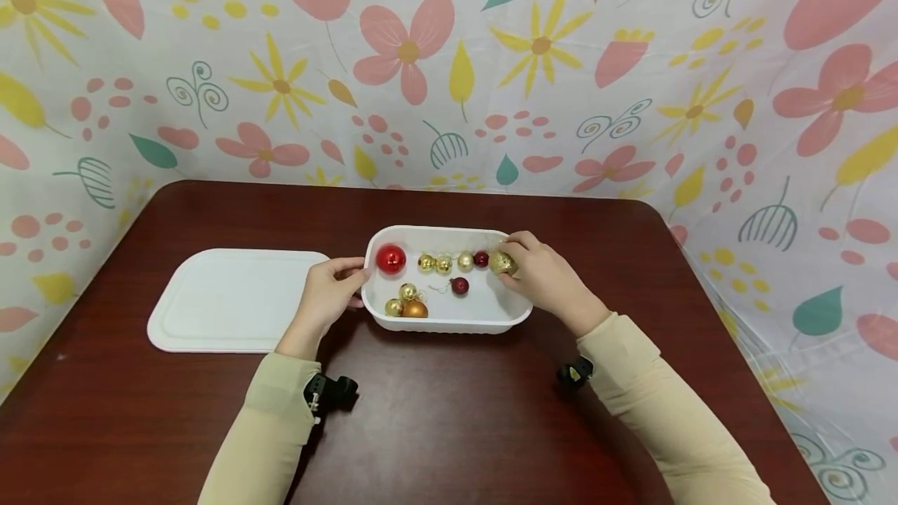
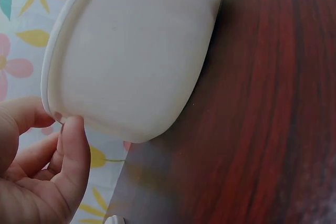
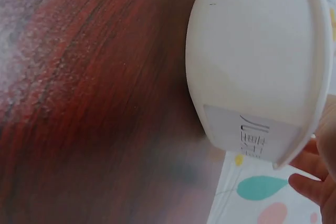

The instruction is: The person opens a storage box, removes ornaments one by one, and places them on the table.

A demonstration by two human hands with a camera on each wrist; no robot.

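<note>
A white plastic box [image 1: 449, 324] holds several Christmas baubles. My left hand [image 1: 330, 291] pinches its left end at the rim, thumb and finger clearly around the edge in the left wrist view. At the opposite end, my right hand [image 1: 550, 275] reaches over the rim and holds a glittery gold bauble [image 1: 501, 263] between thumb and fingers. The right wrist view hides that bauble behind the box wall. Inside lie a large shiny red bauble [image 1: 390, 259], a copper-orange bauble [image 1: 415, 309], dark red bauble [image 1: 459, 286] and small gold baubles [image 1: 443, 264].
A white lid [image 1: 231, 302] lies flat on the dark wooden table [image 1: 449, 427], left of the box. Behind the table hangs a floral cloth [image 1: 435, 61]. A printed label [image 3: 252, 135] is on the box's outer side.
</note>
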